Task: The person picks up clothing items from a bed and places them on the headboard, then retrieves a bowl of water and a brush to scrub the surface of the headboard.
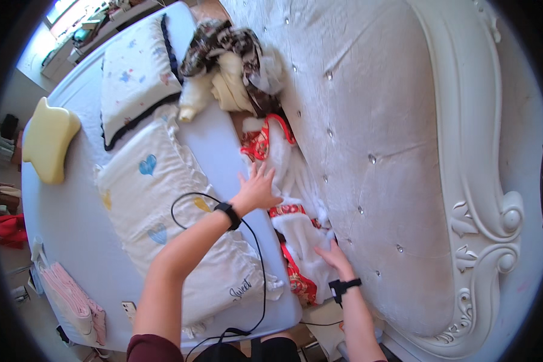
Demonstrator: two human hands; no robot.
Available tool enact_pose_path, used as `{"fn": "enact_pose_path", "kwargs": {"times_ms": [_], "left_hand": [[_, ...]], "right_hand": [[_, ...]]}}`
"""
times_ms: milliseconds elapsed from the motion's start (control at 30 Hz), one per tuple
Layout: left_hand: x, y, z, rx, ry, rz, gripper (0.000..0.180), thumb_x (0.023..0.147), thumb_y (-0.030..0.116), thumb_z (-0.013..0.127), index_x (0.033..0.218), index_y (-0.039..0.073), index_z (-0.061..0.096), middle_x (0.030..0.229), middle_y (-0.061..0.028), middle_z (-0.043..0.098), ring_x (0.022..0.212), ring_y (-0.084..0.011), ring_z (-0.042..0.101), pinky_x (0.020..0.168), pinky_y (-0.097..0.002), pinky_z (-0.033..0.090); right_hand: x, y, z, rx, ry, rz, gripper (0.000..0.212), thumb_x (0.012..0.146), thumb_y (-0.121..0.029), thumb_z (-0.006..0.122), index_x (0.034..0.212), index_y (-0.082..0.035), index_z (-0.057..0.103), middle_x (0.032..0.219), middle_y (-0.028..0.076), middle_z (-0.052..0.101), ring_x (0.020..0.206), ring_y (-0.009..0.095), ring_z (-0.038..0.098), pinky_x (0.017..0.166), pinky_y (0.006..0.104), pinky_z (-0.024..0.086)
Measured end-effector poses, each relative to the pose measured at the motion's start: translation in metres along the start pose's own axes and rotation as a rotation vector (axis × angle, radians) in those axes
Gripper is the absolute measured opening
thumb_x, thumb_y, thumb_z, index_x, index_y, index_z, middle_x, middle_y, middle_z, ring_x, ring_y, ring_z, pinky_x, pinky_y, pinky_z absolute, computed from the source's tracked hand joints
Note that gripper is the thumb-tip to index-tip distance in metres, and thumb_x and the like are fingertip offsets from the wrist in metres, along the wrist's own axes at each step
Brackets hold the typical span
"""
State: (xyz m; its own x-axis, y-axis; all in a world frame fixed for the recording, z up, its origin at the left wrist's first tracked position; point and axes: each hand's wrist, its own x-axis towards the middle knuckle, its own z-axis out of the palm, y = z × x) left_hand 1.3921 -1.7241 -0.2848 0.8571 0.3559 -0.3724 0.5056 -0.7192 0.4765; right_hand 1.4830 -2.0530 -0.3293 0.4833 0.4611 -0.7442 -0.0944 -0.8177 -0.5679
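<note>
A white fleecy garment with red patterned trim lies along the gap between the mattress and the tufted headboard. Over its upper part, at the mattress edge, my left hand is open with its fingers spread. Lower down, my right hand rests against the white fleece beside the headboard, thumb and fingers apart. Both wrists wear black bands, and a black cable loops past the left one. Beyond the garment sits a heap of dark patterned and cream clothes.
On the bed lie a white frilled pillow with hearts and a floral pillow with dark ruffles. A yellow star-shaped cushion, folded pink cloth and a phone are at the left. The pale headboard has a carved white frame.
</note>
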Motion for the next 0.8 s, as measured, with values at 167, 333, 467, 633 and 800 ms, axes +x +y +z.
{"fn": "enact_pose_path", "kwargs": {"times_ms": [167, 333, 467, 633, 800], "left_hand": [[-0.127, -0.066, -0.100, 0.160, 0.038, -0.379, 0.121, 0.054, 0.051, 0.079, 0.142, 0.006, 0.008, 0.145, -0.0259, 0.008, 0.133, -0.0477, 0.005, 0.094, -0.0719, 0.016], [-0.204, -0.166, -0.101, 0.070, 0.137, -0.723, 0.132, 0.050, 0.053, 0.080, 0.141, 0.003, 0.000, 0.145, -0.0272, 0.000, 0.132, -0.0491, -0.002, 0.092, -0.0737, 0.015], [-0.216, -0.174, -0.101, -0.159, 0.065, -0.886, 0.137, 0.047, 0.055, 0.081, 0.142, 0.008, -0.004, 0.144, -0.0295, -0.005, 0.132, -0.0495, -0.003, 0.092, -0.0732, 0.014], [-0.188, -0.194, -0.106, -0.141, 0.180, -0.823, 0.140, 0.044, 0.049, 0.085, 0.143, 0.012, -0.007, 0.143, -0.0319, -0.006, 0.131, -0.0528, -0.003, 0.095, -0.0706, 0.015], [-0.175, -0.201, -0.104, -0.072, 0.146, -0.898, 0.140, 0.044, 0.037, 0.088, 0.142, 0.012, -0.008, 0.142, -0.0349, -0.006, 0.129, -0.0553, -0.001, 0.095, -0.0689, 0.016]], "right_hand": [[-0.107, -0.177, -0.034, 0.604, -0.301, -0.069, 0.075, 0.081, -0.025, 0.063, 0.139, -0.006, 0.019, 0.136, 0.022, 0.035, 0.122, 0.032, 0.041, 0.094, 0.0492, 0.040], [-0.156, -0.310, -0.067, 0.863, -0.527, -0.292, 0.070, 0.083, -0.018, 0.056, 0.140, -0.009, 0.015, 0.135, 0.024, 0.033, 0.124, 0.040, 0.035, 0.092, 0.0621, 0.037], [-0.135, -0.393, -0.063, 0.797, -0.505, -0.382, 0.073, 0.082, -0.018, 0.057, 0.140, -0.010, 0.013, 0.139, 0.023, 0.024, 0.127, 0.040, 0.030, 0.091, 0.0653, 0.036], [-0.051, -0.473, -0.029, 0.643, -0.347, -0.348, 0.087, 0.079, -0.016, 0.062, 0.143, -0.012, 0.003, 0.142, 0.020, 0.019, 0.131, 0.039, 0.021, 0.089, 0.0662, 0.036], [0.077, -0.528, 0.015, -0.127, 0.210, -0.634, 0.111, 0.062, -0.035, 0.078, 0.142, -0.005, 0.006, 0.134, 0.024, 0.035, 0.131, 0.038, 0.022, 0.098, 0.0518, 0.033]]}}
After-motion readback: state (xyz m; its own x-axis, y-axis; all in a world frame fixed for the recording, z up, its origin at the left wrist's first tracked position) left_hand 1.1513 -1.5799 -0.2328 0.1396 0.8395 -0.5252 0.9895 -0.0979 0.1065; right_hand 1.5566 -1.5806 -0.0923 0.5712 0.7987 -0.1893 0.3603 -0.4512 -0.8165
